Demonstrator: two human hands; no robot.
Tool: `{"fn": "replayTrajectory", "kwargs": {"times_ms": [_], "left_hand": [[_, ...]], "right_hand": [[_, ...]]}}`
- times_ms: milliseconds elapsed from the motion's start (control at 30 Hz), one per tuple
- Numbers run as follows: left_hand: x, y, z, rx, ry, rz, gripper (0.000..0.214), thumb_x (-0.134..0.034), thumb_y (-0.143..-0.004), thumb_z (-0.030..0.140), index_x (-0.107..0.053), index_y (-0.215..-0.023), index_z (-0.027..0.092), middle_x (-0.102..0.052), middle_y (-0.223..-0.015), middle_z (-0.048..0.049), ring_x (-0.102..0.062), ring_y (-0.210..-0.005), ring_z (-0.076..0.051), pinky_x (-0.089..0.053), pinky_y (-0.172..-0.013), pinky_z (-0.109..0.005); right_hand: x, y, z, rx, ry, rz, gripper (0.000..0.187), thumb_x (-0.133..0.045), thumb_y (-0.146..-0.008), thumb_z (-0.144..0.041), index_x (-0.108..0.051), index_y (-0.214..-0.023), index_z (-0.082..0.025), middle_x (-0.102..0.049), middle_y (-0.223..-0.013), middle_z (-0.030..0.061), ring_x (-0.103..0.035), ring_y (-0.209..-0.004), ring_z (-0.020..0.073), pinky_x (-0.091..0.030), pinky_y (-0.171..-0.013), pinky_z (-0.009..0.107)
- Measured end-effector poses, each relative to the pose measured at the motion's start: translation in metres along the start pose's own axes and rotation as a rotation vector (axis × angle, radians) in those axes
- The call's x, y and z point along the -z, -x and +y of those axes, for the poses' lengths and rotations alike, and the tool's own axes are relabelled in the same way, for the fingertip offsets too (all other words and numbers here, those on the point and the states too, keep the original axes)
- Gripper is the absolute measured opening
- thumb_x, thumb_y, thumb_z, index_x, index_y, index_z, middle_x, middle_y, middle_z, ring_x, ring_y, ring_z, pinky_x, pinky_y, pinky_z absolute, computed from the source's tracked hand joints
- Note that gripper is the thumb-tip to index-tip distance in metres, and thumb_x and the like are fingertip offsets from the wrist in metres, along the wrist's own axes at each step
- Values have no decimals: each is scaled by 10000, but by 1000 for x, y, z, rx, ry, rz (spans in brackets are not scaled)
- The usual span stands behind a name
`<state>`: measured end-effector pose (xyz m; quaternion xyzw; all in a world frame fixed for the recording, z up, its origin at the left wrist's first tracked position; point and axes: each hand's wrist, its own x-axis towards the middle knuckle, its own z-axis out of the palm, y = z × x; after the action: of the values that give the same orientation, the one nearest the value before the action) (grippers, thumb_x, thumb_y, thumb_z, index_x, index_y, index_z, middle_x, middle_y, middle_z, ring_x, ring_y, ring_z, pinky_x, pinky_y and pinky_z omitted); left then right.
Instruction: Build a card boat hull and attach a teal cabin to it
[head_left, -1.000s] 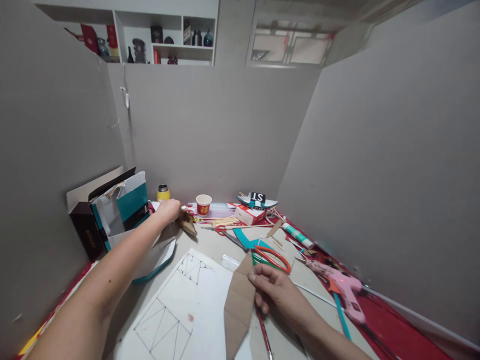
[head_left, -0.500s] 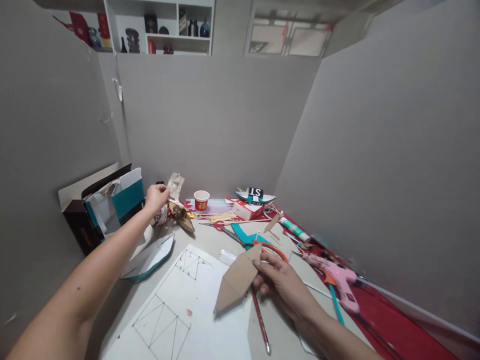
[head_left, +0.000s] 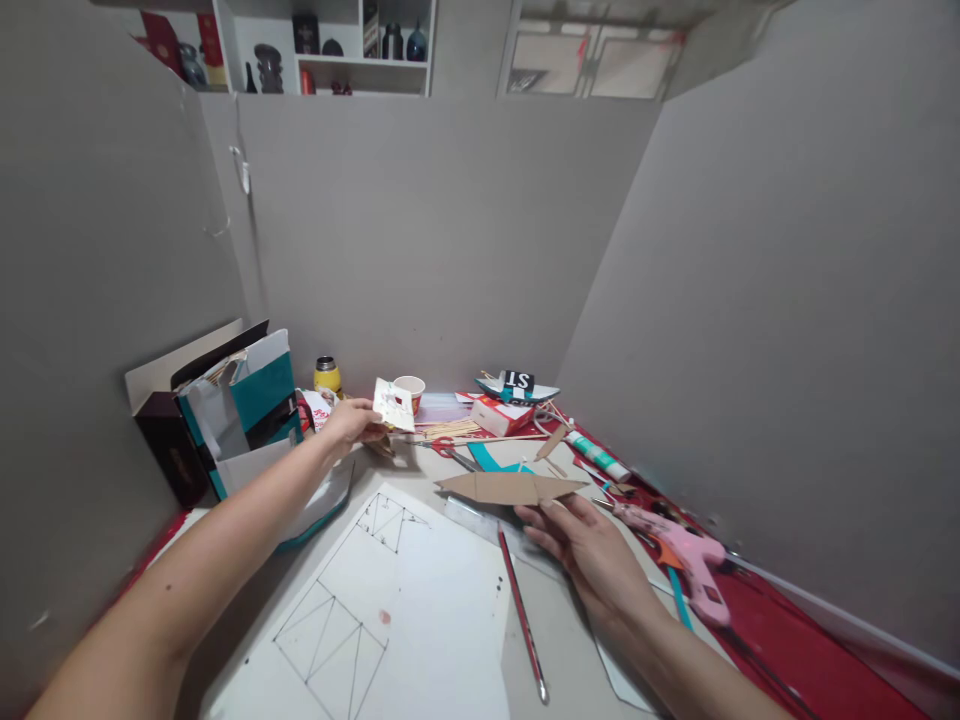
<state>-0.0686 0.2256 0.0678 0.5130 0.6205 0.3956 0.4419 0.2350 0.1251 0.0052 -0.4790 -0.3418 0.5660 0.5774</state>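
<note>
Between the thumb and fingers of my left hand (head_left: 352,421) is a small pale piece of card (head_left: 394,404) with a cut-out, held up in front of the paper cup (head_left: 412,386). My right hand (head_left: 577,530) grips a brown cardboard piece (head_left: 506,488) with pointed ends, turned nearly edge-on. Below it a red pencil (head_left: 523,610) lies beside a white sheet (head_left: 420,610) with drawn lattice lines. Under my left forearm rests a boat-shaped piece (head_left: 319,515) of white and teal card, partly hidden. Behind the brown cardboard, scissors (head_left: 457,455) are partly covered.
An upright box (head_left: 259,400) with card pieces stands at the left, near a yellow bottle (head_left: 327,374). A pink glue gun (head_left: 682,550) lies at the right. Thin sticks (head_left: 450,428), a red-and-white box (head_left: 501,414) and a glue tube (head_left: 598,455) sit toward the back. Grey panels enclose the table.
My left hand has moved right with the pale card, now in front of the cup. My right hand has raised the brown cardboard and turned it flatter, away from the sheet.
</note>
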Motion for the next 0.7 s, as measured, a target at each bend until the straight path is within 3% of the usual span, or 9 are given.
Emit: {"fn": "replayTrajectory", "kwargs": {"times_ms": [133,267,533,700], "left_hand": [[-16,9,-11,4,-64,-39,331,-578,-910,309,-559,-1205,159,-595,-1200,-96,-620,-995,-227,-534,-826,-431],[-17,14,-14,-45,-187,27,332,-576,-912,309,-556,-1209,162,-595,-1199,-94,-621,-991,-226,-537,-821,-429],[35,21,-4,-142,-630,392,330,-576,-911,311,-558,-1211,175,-586,-1221,-93,-610,-1021,-233,-525,-844,-436],[46,17,-12,-70,-877,461,342,-580,-909,309,-554,-1214,158,-588,-1213,-101,-613,-1013,-235,-527,-840,-441]], "right_hand": [[2,-4,2,0,-6,-6,231,-716,-732,-172,-593,-925,-207,-696,-937,38,-713,-855,192,-607,-600,181],[1,-5,1,-28,-5,-19,289,-716,-720,-157,-612,-987,-197,-705,-980,52,-706,-879,190,-604,-595,179],[2,-3,4,-28,56,-84,245,-710,-746,-199,-651,-984,-195,-695,-992,47,-681,-862,167,-602,-628,193],[-2,1,3,0,75,-92,186,-733,-721,-217,-663,-893,-204,-691,-903,28,-677,-822,160,-596,-618,190]]}}
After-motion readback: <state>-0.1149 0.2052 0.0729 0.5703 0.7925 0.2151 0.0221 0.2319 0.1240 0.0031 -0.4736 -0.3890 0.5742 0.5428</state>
